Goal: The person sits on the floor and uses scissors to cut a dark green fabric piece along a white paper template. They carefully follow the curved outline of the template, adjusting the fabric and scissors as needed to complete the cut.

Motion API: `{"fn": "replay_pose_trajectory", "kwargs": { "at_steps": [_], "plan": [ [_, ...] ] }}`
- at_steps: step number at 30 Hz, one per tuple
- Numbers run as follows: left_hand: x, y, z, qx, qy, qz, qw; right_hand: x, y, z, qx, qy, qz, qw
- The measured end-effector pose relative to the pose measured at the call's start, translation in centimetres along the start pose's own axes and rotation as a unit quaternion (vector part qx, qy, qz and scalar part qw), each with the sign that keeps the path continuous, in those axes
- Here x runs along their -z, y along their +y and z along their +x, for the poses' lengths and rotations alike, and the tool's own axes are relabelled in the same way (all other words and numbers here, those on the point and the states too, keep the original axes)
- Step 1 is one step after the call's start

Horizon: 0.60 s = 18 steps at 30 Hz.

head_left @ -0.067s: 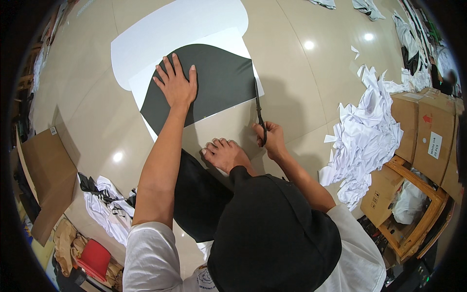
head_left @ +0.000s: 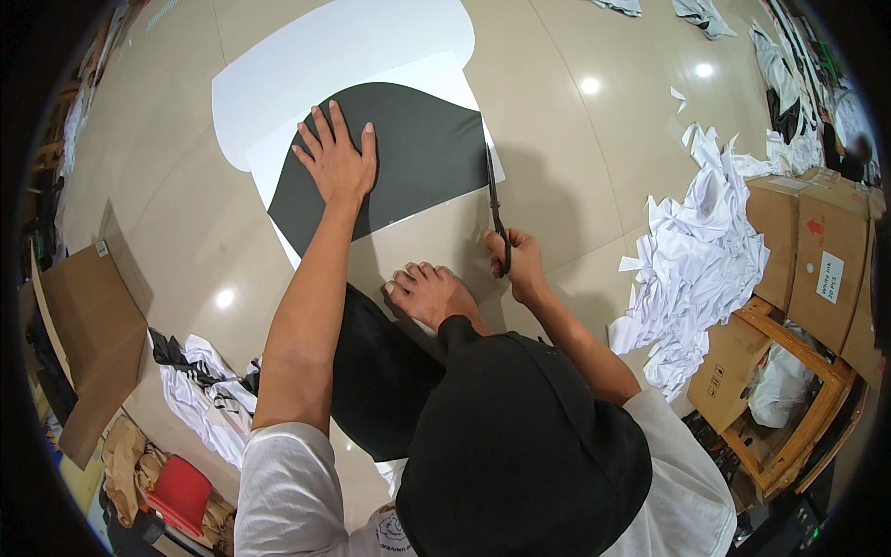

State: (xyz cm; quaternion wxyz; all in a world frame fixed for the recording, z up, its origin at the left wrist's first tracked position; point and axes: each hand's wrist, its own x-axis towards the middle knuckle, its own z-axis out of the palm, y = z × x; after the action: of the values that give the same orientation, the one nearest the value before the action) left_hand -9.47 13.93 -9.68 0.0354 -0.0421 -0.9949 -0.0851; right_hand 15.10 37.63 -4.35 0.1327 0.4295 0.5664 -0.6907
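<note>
My left hand (head_left: 342, 169) lies flat with spread fingers on a dark grey, curve-topped piece (head_left: 427, 148), pressing its left part. That piece rests on a white sheet (head_left: 429, 74), whose edges show along the top, left and right. In my right hand (head_left: 524, 265) is a pair of black-handled scissors (head_left: 495, 200), fingers closed round the handles. Its blades point away from me along the right edge of the dark piece, touching or very near the white margin there. Whether the blades are apart is hard to make out. A larger white rounded sheet (head_left: 343, 42) lies beyond, partly covered.
My bare foot (head_left: 432, 295) is on the tiled floor just below the dark piece. A heap of white scraps (head_left: 696, 251) lies to the right, beside cardboard boxes (head_left: 812, 241) and a wooden frame (head_left: 798, 446). At left stand an open carton (head_left: 97, 325) and crumpled clothes (head_left: 209, 395).
The scissors in my right hand have shifted very slightly up and to the right. My left hand stays where it was on the dark piece.
</note>
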Motion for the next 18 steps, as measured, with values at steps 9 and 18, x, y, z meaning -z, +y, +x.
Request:
{"fn": "replay_pose_trajectory", "kwargs": {
  "at_steps": [9,18],
  "plan": [
    [-0.3,-0.2,0.0,0.003,-0.005,0.002,1.0,-0.6,-1.2,1.2,0.014,-0.004,-0.008,1.0],
    [-0.2,-0.2,-0.1,0.0,-0.006,0.007,1.0,-0.6,-0.8,1.6,0.009,-0.002,0.002,1.0]
  ]
}}
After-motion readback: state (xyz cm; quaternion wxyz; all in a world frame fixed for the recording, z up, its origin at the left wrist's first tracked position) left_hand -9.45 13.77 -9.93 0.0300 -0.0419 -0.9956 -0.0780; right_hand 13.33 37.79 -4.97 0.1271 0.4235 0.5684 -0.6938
